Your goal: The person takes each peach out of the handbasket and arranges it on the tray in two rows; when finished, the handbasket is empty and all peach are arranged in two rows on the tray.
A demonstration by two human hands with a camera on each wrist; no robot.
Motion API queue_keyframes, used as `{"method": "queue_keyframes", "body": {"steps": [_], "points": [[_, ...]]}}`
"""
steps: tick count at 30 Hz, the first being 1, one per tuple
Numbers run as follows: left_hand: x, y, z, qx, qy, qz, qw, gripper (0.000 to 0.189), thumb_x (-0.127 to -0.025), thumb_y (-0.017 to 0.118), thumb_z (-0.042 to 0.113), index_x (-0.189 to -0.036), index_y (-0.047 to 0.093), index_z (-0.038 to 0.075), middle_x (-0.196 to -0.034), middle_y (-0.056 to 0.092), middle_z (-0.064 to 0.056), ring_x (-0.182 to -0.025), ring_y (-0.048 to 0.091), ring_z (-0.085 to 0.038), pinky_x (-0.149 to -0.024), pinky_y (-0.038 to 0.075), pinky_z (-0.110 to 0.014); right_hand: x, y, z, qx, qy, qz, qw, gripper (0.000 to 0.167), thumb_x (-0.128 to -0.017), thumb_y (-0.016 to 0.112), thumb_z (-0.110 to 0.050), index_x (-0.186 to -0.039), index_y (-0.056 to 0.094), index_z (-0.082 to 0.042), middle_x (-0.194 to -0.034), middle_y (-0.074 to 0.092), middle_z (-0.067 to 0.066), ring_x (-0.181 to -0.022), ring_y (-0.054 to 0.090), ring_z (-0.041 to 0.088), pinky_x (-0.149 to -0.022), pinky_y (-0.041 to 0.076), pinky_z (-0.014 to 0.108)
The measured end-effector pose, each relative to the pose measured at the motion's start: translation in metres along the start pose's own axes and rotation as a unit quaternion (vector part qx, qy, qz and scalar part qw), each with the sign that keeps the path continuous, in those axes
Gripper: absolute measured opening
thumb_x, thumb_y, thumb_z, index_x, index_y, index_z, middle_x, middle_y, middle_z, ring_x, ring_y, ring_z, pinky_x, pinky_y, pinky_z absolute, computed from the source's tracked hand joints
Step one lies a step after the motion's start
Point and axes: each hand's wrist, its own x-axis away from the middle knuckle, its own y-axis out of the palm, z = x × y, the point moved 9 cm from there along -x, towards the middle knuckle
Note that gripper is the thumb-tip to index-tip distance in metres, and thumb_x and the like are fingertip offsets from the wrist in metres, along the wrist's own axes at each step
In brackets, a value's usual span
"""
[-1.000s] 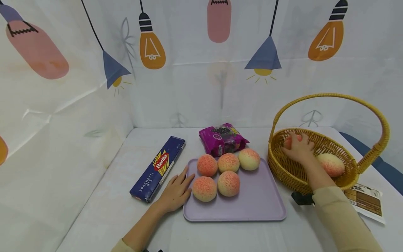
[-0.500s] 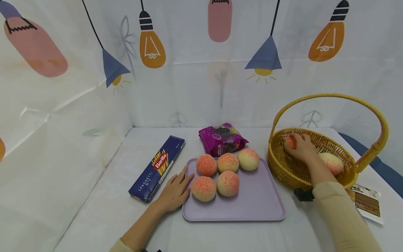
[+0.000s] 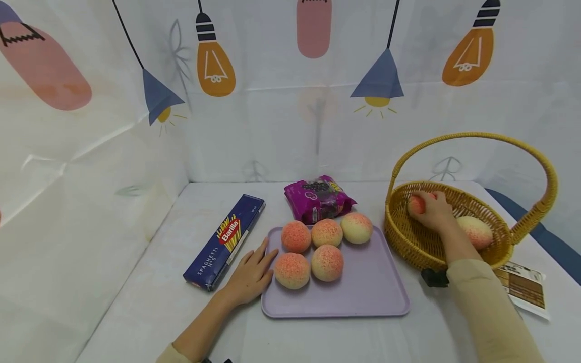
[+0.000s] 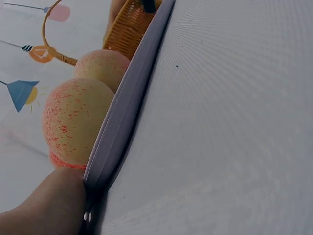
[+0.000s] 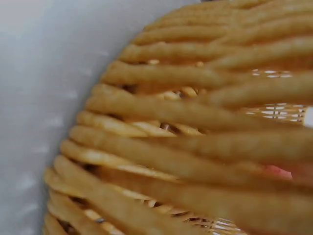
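Observation:
My right hand point(image 3: 434, 214) reaches into a yellow wicker basket point(image 3: 406, 249) and grips a reddish peach point(image 3: 415, 204) near its left wall. Another peach point(image 3: 475, 233), paler with a pink blush, lies in the basket to the right of my wrist. In the right wrist view the blurred basket weave point(image 5: 195, 103) fills most of the frame and hides the hand. My left hand point(image 3: 250, 275) rests at the left edge of a lilac tray point(image 3: 363, 290), fingers extended. Several peaches point(image 3: 327, 263) sit in two rows on the tray; their pale sides point(image 4: 80, 122) show in the left wrist view.
A blue spaghetti box point(image 3: 224, 242) lies left of the tray. Behind the tray is a purple grape-printed packet point(image 3: 319, 199). A brown-and-white packet point(image 3: 524, 290) lies partly under the right sleeve, beside the basket. The basket's tall handle point(image 3: 472, 135) arches over it.
My right hand's fingers, spread over the reddish peach at first, have closed round it. The left hand stays on the tray edge. The head view has shifted slightly.

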Motion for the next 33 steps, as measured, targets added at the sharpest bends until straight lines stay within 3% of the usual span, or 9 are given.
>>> {"method": "queue_keyframes", "body": {"steps": [5, 11, 18, 22, 28, 33], "points": [[0.0, 0.0, 0.0, 0.005, 0.004, 0.002, 1.0, 0.05, -0.095, 0.041, 0.026, -0.142, 0.036, 0.01, -0.151, 0.012, -0.015, -0.137, 0.015, -0.024, -0.108, 0.014, -0.044, 0.002, -0.005, -0.003, -0.009, -0.006, 0.028, 0.9995, 0.047, -0.083, 0.062, -0.017, -0.122, 0.045, 0.004, -0.121, 0.027, 0.042, -0.107, 0.029, 0.06, -0.074, 0.026, 0.067], [0.0, 0.0, 0.001, 0.005, 0.008, 0.003, 1.0, 0.049, -0.095, 0.04, 0.026, -0.142, 0.035, 0.01, -0.151, 0.012, -0.015, -0.137, 0.015, -0.024, -0.108, 0.014, -0.045, -0.002, 0.002, 0.002, -0.005, 0.016, 0.005, 0.9998, 0.043, -0.087, 0.053, -0.021, -0.123, 0.043, 0.001, -0.124, 0.024, 0.041, -0.099, 0.033, 0.065, -0.071, 0.031, 0.067], [0.0, -0.002, 0.002, 0.004, 0.008, 0.003, 1.0, 0.05, -0.095, 0.042, 0.024, -0.141, 0.035, 0.009, -0.151, 0.012, -0.016, -0.137, 0.015, -0.025, -0.108, 0.014, -0.045, -0.008, 0.012, -0.005, 0.042, -0.025, -0.029, 0.9984, 0.037, -0.082, 0.059, -0.02, -0.113, 0.05, 0.0, -0.118, 0.033, 0.037, -0.113, 0.03, 0.049, -0.073, 0.027, 0.067], [0.001, -0.005, 0.001, 0.001, 0.008, 0.008, 0.9999, 0.05, -0.094, 0.043, 0.024, -0.141, 0.036, 0.008, -0.151, 0.012, -0.016, -0.137, 0.016, -0.026, -0.108, 0.015, -0.045, -0.006, 0.005, -0.008, 0.025, -0.022, -0.012, 0.9994, 0.039, -0.081, 0.059, -0.019, -0.114, 0.054, 0.001, -0.116, 0.037, 0.037, -0.108, 0.035, 0.048, -0.073, 0.032, 0.064], [0.0, -0.002, -0.001, -0.008, 0.003, 0.003, 1.0, 0.05, -0.095, 0.041, 0.025, -0.141, 0.035, 0.009, -0.151, 0.012, -0.016, -0.137, 0.016, -0.026, -0.108, 0.014, -0.045, -0.002, -0.005, -0.001, -0.012, 0.022, 0.01, 0.9996, 0.045, -0.083, 0.057, -0.023, -0.118, 0.05, 0.003, -0.111, 0.038, 0.036, -0.097, 0.039, 0.047, -0.066, 0.04, 0.055], [0.0, -0.002, 0.001, -0.004, 0.005, 0.004, 1.0, 0.05, -0.094, 0.042, 0.024, -0.141, 0.036, 0.008, -0.151, 0.013, -0.016, -0.136, 0.017, -0.027, -0.107, 0.015, -0.046, 0.001, -0.015, -0.002, -0.043, 0.024, 0.036, 0.9982, 0.049, -0.086, 0.056, -0.029, -0.122, 0.047, 0.003, -0.109, 0.044, 0.037, -0.099, 0.04, 0.05, -0.073, 0.038, 0.059]]}}
